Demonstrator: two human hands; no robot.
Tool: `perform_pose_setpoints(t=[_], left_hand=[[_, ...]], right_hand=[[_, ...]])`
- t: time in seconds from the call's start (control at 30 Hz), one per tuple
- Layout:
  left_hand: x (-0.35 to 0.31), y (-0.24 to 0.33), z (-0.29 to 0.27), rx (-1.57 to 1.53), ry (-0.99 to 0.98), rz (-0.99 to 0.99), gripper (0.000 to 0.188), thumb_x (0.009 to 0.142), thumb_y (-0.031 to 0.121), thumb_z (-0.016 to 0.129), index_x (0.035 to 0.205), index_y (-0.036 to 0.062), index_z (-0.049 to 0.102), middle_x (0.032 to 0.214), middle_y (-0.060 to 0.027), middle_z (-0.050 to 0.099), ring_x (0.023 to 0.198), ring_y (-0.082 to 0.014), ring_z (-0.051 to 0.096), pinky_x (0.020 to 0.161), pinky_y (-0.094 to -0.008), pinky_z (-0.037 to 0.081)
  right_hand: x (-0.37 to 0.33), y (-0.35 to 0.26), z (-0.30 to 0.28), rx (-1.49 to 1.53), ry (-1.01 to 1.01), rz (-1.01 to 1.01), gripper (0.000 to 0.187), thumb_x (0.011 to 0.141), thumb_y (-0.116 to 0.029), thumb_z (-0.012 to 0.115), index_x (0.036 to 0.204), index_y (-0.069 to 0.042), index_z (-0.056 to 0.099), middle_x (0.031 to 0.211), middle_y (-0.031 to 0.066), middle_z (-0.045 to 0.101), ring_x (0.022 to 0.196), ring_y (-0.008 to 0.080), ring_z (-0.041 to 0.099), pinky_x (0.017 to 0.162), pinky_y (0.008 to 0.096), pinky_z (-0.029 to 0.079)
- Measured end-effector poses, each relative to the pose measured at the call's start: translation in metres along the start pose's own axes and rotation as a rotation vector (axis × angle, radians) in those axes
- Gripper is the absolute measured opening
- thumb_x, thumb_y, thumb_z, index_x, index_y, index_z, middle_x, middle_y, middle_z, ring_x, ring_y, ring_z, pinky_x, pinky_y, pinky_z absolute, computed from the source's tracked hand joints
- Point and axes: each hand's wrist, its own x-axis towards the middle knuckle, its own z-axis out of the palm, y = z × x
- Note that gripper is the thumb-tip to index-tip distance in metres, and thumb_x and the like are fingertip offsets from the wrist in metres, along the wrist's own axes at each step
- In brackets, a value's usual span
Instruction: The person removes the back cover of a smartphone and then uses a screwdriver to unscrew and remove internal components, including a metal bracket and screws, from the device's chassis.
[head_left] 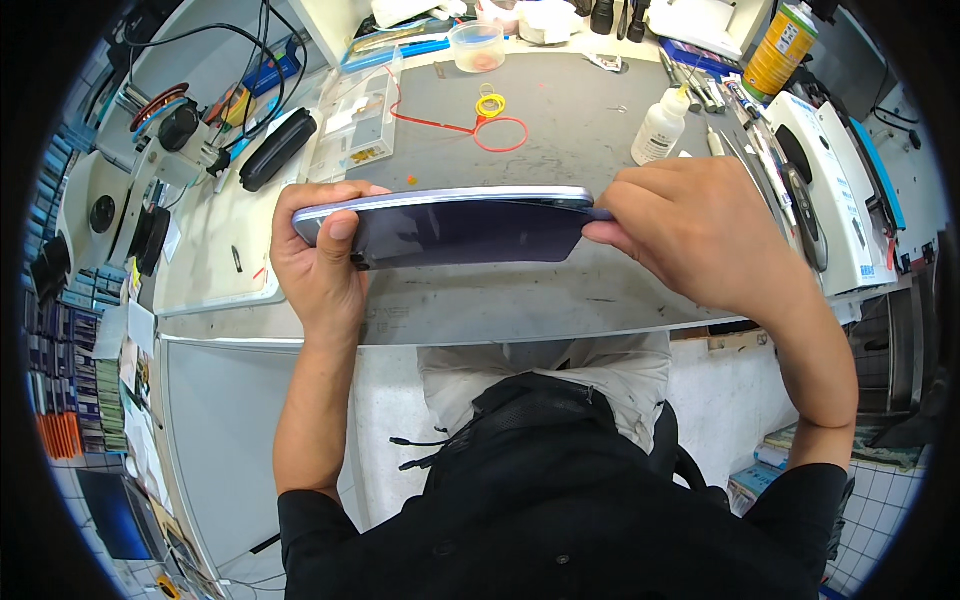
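A smartphone (470,228) with a silvery-lilac rim and a dark purple, glossy panel is held tilted above the bench mat. My left hand (325,245) grips its left end, the thumb over the panel and the fingers behind. At the right end, the panel stands slightly apart from the rim. There my right hand (690,225) is closed in a pinch on a thin bluish piece (599,213) at the phone's corner. Whether that piece is part of the panel or a separate thin tool, I cannot tell.
Behind the phone lie a red cord (500,135) and a white dropper bottle (660,128). A clear parts box (365,125) and a round tub (477,48) stand farther back. Pens and tweezers line the right, beside a white machine (825,190). A microscope (165,135) stands left.
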Motion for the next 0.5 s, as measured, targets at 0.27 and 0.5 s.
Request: perform_pose_setpoints(t=[0.27, 0.5], left_hand=[[0.014, 0.006, 0.002, 0.018, -0.146, -0.245, 0.022, 0.092, 0.016, 0.074, 0.103, 0.0016, 0.064, 0.096, -0.0111, 0.072, 0.092, -0.0154, 0.068, 0.085, -0.0278, 0.054], [0.02, -0.003, 0.015, 0.095, -0.173, -0.5, 0.023, 0.092, 0.026, 0.076, 0.1, 0.006, 0.068, 0.089, -0.0001, 0.069, 0.08, -0.0052, 0.061, 0.071, -0.0214, 0.048]], right_hand=[[0.014, 0.008, -0.006, -0.005, -0.248, -0.016, 0.035, 0.097, -0.032, 0.062, 0.075, -0.008, 0.051, 0.061, 0.0087, 0.053, 0.055, 0.0321, 0.055, 0.051, 0.0419, 0.039], [0.025, 0.011, 0.01, 0.175, -0.306, 0.028, 0.038, 0.1, -0.034, 0.056, 0.075, -0.006, 0.058, 0.058, 0.014, 0.055, 0.058, 0.038, 0.057, 0.055, 0.0468, 0.043]])
